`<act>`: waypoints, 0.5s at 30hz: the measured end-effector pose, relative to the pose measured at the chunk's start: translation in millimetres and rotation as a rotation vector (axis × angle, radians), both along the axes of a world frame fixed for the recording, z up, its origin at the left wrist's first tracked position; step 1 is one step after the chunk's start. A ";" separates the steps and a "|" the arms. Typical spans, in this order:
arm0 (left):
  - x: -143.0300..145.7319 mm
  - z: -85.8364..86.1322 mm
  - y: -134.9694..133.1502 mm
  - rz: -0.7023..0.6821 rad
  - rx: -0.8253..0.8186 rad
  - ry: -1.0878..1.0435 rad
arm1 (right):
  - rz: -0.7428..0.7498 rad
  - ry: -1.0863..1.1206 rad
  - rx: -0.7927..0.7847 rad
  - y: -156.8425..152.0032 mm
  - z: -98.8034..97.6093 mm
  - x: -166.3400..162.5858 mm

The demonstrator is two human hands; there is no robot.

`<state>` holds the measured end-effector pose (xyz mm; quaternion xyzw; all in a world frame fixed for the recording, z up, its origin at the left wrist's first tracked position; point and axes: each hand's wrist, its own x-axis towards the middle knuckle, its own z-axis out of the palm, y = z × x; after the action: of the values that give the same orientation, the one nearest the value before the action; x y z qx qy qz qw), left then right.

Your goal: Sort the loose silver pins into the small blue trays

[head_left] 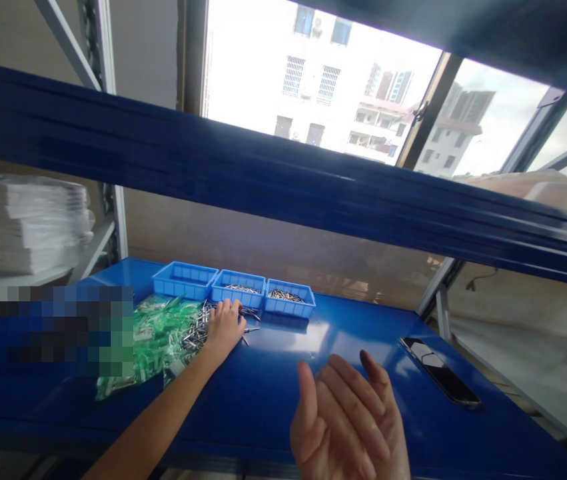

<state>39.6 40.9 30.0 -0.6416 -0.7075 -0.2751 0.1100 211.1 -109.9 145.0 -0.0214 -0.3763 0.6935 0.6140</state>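
My left hand (226, 328) reaches over a heap of slim metal pins (197, 328), touching its right side. Its fingers bend down, slightly apart, with the thumb off to the right; the fingertips are partly hidden. Closer to me, my right hand (350, 420) is raised palm up above the table. Its fingers are loosely curled, the thumb stands apart, and nothing shows in the palm. Green-tinted clear plastic bags (158, 333) lie against the left of the heap. A few loose pins (249, 331) stick out to the right of my left hand.
Behind the heap stand three blue bins: the left bin (188, 288) shows no contents, while the middle bin (236, 299) and right bin (290, 305) hold small metal pieces. A phone (440, 373) lies at the right of the blue table (258, 407). A blue beam (263, 193) crosses above.
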 end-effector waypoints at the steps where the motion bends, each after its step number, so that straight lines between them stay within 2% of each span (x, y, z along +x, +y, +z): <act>1: 1.4 3.9 -1.8 0.002 0.085 -0.031 | 0.040 0.065 -0.033 1.0 0.8 -2.1; 4: 6.3 17.0 -9.2 -0.080 0.418 -0.130 | 0.168 0.232 -0.170 6.4 3.8 -5.6; 7: 12.1 23.8 -16.6 -0.315 0.617 -0.150 | 0.277 0.331 -0.297 15.4 3.7 -5.1; 9: 16.0 23.2 -19.5 -0.456 0.654 -0.125 | 0.311 0.360 -0.337 22.0 1.3 -4.4; 11: 19.2 20.8 -20.4 -0.523 0.670 -0.104 | 0.319 0.351 -0.346 27.8 -1.2 -4.9; 15: 22.1 20.4 -19.9 -0.514 0.613 -0.079 | 0.298 0.270 -0.357 32.0 0.8 -10.0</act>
<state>61.7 21.0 50.4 -0.7241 -0.4128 -0.5164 0.1965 201.1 -77.8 145.8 0.0190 -0.1615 0.8282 0.5363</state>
